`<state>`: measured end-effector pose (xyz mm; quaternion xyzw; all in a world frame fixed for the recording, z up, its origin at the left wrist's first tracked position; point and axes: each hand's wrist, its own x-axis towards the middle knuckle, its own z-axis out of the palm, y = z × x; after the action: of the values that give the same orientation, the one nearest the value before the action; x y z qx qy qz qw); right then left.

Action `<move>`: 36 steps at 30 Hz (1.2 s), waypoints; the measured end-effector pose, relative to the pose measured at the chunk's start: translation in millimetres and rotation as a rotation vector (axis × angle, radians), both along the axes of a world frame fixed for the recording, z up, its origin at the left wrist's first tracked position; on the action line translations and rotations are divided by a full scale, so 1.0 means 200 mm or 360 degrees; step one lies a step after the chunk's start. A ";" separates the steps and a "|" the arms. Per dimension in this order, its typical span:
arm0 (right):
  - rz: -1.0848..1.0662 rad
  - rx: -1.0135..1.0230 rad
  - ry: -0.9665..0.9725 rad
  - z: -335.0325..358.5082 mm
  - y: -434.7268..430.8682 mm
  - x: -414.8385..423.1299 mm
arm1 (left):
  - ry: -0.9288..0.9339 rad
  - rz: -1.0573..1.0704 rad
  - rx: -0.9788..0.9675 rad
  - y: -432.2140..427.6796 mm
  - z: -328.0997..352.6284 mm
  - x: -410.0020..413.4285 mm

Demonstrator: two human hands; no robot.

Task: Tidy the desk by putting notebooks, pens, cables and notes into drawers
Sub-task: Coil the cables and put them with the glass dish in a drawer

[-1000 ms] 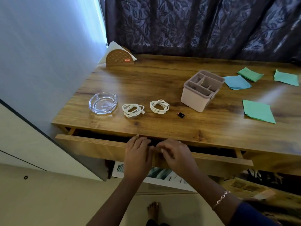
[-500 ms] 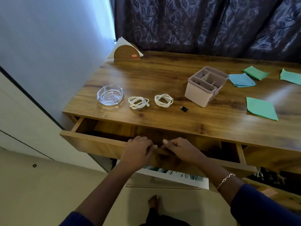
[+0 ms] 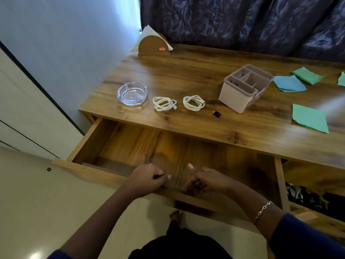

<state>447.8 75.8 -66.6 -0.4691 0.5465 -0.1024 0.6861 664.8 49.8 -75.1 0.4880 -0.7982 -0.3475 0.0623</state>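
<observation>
Two hands on near front of drawer: left hand curled over edge, right hand curled round it, thumb up, both gripping. Drawer wide out below counter. Step in hand: opening drawer; storing not yet begun. Coiled white left cable and right cable near counter's front edge, right of glass ashtray; paper notes far right. Next: release front, reach for left cable, close fingers round whole coil, lower into drawer.
</observation>
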 end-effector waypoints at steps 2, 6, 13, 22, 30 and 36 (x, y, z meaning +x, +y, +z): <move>0.0035 0.0082 -0.0032 -0.02 0.03 0.01 | -0.0009 -0.0040 -0.0039 0.04 0.00 0.02; 0.0086 0.0178 -0.0125 -0.05 0.08 0.05 | -0.0063 -0.0130 -0.0229 0.14 -0.01 0.04; 0.0142 0.0188 -0.0178 -0.09 0.14 0.10 | -0.0018 -0.0056 -0.0332 0.27 -0.05 0.08; 0.0319 0.0061 -0.0248 -0.13 0.18 0.18 | -0.0074 0.0086 -0.0330 0.37 -0.07 0.07; 0.0243 -0.0228 -0.0057 -0.16 0.14 0.20 | 0.0074 0.0322 -0.0122 0.31 -0.05 0.02; 0.0300 -0.0999 0.0495 -0.02 -0.03 0.17 | 0.0287 0.0633 -0.0217 0.10 0.02 0.03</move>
<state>482.2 70.8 -70.5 -0.7152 0.5406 -0.1289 0.4238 670.7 70.3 -71.3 0.5975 -0.6990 -0.3159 0.2336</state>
